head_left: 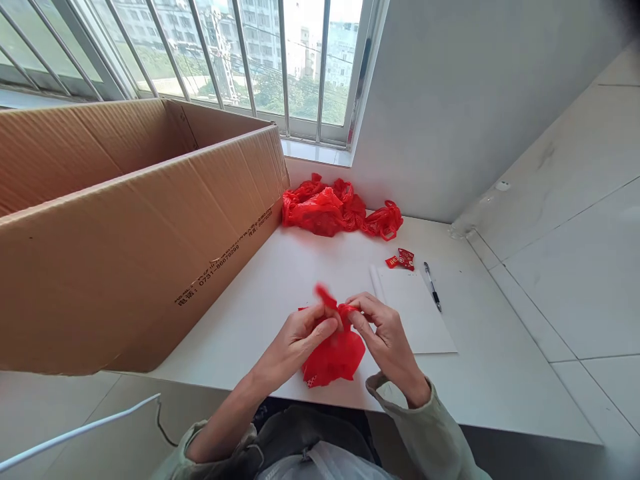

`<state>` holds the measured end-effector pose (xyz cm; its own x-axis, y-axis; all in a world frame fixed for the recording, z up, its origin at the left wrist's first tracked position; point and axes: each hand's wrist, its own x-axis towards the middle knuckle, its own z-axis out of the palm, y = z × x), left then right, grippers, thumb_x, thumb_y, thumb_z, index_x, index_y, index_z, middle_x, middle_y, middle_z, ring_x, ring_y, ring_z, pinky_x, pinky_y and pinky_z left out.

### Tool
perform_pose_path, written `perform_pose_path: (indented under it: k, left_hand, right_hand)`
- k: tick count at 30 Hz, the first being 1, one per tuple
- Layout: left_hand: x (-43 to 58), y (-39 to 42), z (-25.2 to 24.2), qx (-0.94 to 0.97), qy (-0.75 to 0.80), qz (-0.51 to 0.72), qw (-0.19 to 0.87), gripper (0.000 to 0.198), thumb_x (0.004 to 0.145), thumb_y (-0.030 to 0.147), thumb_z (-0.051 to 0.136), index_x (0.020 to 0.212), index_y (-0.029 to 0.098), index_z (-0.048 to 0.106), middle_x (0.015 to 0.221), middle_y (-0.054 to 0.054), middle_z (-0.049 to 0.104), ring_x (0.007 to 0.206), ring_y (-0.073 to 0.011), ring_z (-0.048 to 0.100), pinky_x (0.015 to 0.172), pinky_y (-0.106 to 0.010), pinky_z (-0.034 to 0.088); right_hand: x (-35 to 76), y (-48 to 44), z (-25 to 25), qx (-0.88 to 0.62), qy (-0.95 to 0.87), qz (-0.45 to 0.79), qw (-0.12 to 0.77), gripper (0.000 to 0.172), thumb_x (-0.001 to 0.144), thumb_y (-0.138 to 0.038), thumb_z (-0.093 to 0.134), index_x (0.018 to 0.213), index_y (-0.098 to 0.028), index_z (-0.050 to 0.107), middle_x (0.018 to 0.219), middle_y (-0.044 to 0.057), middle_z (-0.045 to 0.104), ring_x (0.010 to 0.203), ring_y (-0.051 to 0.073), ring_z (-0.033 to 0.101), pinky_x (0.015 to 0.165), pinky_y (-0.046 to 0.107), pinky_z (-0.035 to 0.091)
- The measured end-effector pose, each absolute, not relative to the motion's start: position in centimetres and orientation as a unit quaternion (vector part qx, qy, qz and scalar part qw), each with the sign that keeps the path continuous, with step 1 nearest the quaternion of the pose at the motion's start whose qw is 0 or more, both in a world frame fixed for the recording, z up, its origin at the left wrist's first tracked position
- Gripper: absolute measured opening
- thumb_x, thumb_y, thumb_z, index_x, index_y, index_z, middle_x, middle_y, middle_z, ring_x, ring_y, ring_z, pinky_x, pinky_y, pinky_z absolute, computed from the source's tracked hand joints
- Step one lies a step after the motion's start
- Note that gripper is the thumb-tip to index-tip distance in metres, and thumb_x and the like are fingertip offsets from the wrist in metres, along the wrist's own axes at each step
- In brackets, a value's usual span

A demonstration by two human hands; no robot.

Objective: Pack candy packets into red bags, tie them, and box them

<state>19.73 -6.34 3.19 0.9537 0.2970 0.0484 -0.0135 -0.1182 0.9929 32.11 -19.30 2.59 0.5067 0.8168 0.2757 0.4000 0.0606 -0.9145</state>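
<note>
A small red plastic bag hangs gathered between my two hands, just above the front part of the white table. Its bunched neck is pinched by my left hand, thumb against fingers. From the other side, my right hand pinches the same gathered plastic. A red end of the bag sticks up above my left fingers and is blurred. What lies inside the bag, if anything, is hidden. A bit of white pattern shows at its lower left edge.
A big open cardboard box stands on the left. Crumpled red plastic bags lie by the back wall. To the right are white paper, a pen and small red wrappers. The white table ends near my body.
</note>
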Motion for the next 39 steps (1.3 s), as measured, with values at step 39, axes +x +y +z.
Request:
perform_pose_path:
  k: [39]
  left_hand:
    - [20.4, -6.1, 2.4, 0.845, 0.097, 0.092, 0.519, 0.012, 0.074, 0.011, 0.056, 0.071, 0.018, 0.046, 0.066, 0.005, 0.05, 0.06, -0.0105, 0.041, 0.056, -0.022, 0.033]
  right_hand:
    - [32.7, -20.0, 2.5, -0.683, -0.479, 0.177, 0.522, 0.019, 0.094, -0.028, 0.05, 0.098, -0.023, 0.068, 0.095, 0.004, 0.069, 0.084, 0.015, 0.064, 0.067, 0.025, 0.05]
